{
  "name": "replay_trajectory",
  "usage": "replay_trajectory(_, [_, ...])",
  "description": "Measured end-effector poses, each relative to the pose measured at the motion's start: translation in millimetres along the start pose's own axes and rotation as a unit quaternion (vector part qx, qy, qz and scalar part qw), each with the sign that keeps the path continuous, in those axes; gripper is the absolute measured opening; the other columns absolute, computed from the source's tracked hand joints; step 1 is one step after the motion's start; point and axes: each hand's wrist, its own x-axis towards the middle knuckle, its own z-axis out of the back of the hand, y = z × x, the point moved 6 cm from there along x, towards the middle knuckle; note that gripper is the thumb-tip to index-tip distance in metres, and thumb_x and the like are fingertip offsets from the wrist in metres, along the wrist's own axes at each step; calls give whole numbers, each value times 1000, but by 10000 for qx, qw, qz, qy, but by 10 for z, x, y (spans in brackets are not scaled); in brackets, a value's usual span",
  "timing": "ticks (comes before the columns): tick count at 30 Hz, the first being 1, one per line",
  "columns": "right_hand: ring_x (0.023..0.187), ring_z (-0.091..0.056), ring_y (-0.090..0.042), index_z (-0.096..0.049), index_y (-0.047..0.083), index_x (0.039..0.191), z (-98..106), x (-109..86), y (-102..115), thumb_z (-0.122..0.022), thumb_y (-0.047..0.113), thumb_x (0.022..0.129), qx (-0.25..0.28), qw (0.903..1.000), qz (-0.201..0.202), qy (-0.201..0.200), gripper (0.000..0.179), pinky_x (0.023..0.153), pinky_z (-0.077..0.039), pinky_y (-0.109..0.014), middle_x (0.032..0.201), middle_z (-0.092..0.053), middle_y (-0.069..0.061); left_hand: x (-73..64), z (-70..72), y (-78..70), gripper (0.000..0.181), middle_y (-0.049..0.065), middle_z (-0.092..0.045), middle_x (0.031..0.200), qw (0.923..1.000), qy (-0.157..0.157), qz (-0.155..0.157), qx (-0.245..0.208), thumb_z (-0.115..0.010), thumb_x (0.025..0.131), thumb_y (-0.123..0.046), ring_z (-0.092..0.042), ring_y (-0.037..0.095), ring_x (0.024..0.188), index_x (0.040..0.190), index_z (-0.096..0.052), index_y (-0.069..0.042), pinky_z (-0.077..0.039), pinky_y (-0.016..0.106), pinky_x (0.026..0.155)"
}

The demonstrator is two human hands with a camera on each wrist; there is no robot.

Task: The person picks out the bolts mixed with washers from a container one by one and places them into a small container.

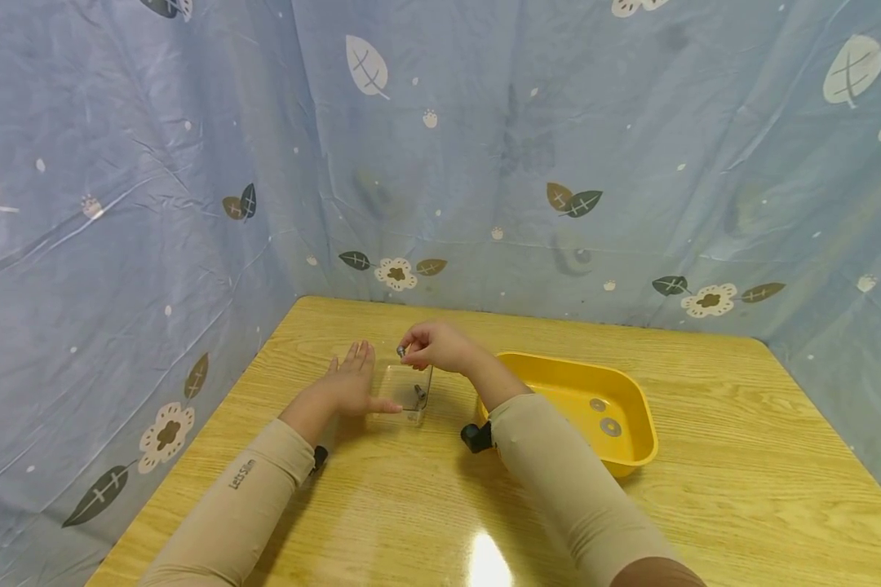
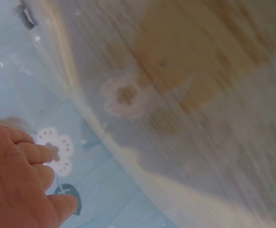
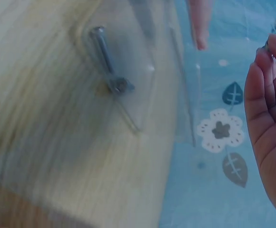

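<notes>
Right hand [image 1: 436, 346]: fingertips clamped on metal part [image 1: 401, 351], near clear box [image 1: 396, 387]'s far edge
Left hand [image 1: 348, 383]: fingers straight, thumb spread, beside box; contact unclear
Tip: I'd brace box, release low, inside rim
Clear box: one; at least one bolt [image 1: 420, 395] inside
Yellow tray [image 1: 573, 379]: one; two washers [image 1: 611, 426] visible

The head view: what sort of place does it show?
Probably a curtained tabletop workspace: a light-blue leaf-patterned curtain hangs behind a yellow wood-grain table bearing a clear rectangular plastic box holding a grey metal bolt.
</notes>
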Motion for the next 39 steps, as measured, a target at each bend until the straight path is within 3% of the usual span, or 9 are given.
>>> replay_trajectory(8, [62,-60,-15,-64,4,94,-123,47,-78,-66,10,83,-312,9990,-306,-106,13,73,-52,-44,71,-63,-7,2,8,-5,122,21,10,150,9999,26,-12,-98,-55,70,-73,13,33,137,144,2,4,1,59,105])
replay_trajectory(12, [62,-60,-15,-64,6,94,-152,54,-108,-67,12,83,-469,9977,-468,-170,12,68,-53,-36,68,-62,-4,-2,3,-10,122,22,10,150,9999,50,-26,-108,-55,70,-74,13,33,137,144,2,5,0,59,105])
replay_trajectory(15, [61,-60,-14,-65,6,95,-174,62,-118,-67,12,83,-517,9973,-491,-163,13,65,-53,-32,71,-65,-7,-5,0,-11,122,22,10,150,9999,58,-30,-119,-55,70,-73,13,33,137,144,2,5,1,59,105])
replay_trajectory(19, [62,-61,-16,-65,4,96,-205,65,-118,-67,12,84,-451,9976,-521,-92,14,68,-53,-36,77,-67,-14,-7,3,-9,122,22,10,150,9999,21,-54,-96,-54,70,-74,12,34,137,144,3,5,1,59,105])
replay_trajectory(26, [66,-63,-18,-64,0,105,-249,69,-113,-64,12,86,-725,9963,-440,105,23,64,-52,-28,72,-66,-5,-15,11,-20,121,23,7,150,9999,-3,-85,-56,-54,71,-73,10,35,138,144,2,6,-1,60,105])
replay_trajectory(33, [75,-65,-27,-62,-3,109,-245,63,-130,-61,12,88,-559,9972,-466,177,26,73,-52,-38,88,-67,-20,-13,8,-31,121,22,8,150,10000,20,-76,-51,-54,71,-73,10,34,138,143,3,6,-1,59,106])
replay_trajectory(39, [74,-64,-25,-63,-1,107,-224,44,-125,-62,15,88,-448,9978,-461,157,25,73,-52,-38,90,-67,-20,-14,8,-28,121,22,9,150,9999,50,-75,-96,-54,72,-72,11,33,137,143,4,5,0,59,106])
